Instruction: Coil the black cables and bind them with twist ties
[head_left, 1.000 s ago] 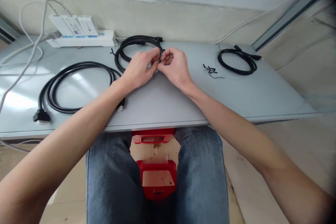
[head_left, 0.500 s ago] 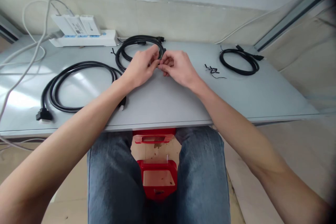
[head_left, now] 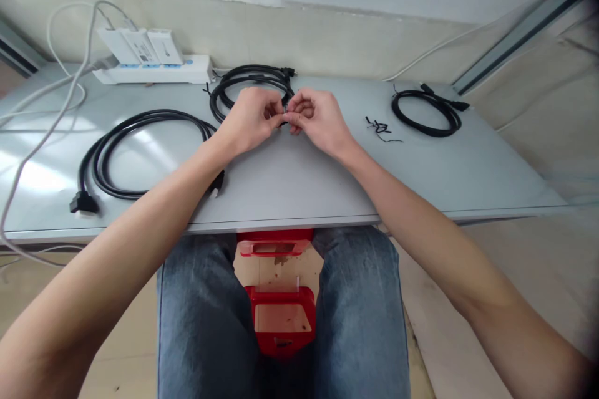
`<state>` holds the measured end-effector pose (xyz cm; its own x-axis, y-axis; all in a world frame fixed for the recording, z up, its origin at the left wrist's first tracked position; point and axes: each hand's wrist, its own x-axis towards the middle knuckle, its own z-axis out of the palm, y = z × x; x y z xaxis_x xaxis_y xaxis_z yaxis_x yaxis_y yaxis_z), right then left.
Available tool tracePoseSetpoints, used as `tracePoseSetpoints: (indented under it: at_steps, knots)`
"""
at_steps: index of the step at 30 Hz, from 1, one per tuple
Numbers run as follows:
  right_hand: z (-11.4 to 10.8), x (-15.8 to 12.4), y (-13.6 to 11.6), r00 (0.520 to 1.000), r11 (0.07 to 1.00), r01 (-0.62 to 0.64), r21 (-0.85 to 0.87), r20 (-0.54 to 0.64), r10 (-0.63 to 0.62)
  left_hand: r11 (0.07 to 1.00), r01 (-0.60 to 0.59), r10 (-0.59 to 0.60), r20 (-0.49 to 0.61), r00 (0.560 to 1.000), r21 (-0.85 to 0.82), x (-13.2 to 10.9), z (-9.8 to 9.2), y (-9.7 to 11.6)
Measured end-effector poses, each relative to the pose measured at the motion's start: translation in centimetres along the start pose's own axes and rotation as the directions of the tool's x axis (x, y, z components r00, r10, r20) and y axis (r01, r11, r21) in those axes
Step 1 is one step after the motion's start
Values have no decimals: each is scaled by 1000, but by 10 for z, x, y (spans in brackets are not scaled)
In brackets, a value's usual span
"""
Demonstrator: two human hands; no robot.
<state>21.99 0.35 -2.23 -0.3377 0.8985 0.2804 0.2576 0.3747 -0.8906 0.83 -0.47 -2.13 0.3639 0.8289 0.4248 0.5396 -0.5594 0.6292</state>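
Grey table (head_left: 327, 181) with cable coils (head_left: 140, 149), power strip (head_left: 154, 72).

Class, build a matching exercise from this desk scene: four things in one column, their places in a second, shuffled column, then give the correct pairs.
1. power strip
2. large cable coil
3. small cable coil
4. red stool

A. between the knees, under the table
B. table's far right
C. table's far left corner, by the wall
D. table's left, nearer the person

Pairs: 1-C, 2-D, 3-B, 4-A

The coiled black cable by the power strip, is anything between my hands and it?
Nothing visible: the left hand and right hand are already at the near right edge of the coiled black cable, fingertips pinched together there.
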Motion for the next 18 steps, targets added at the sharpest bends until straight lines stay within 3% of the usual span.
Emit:
tracePoseSetpoints:
  at_steps: [18]
  knots:
    - [-7, 1, 8, 997, 990, 73, -120, 46, -68, 998, -24, 23, 28, 999, 56, -1, -6, 1]
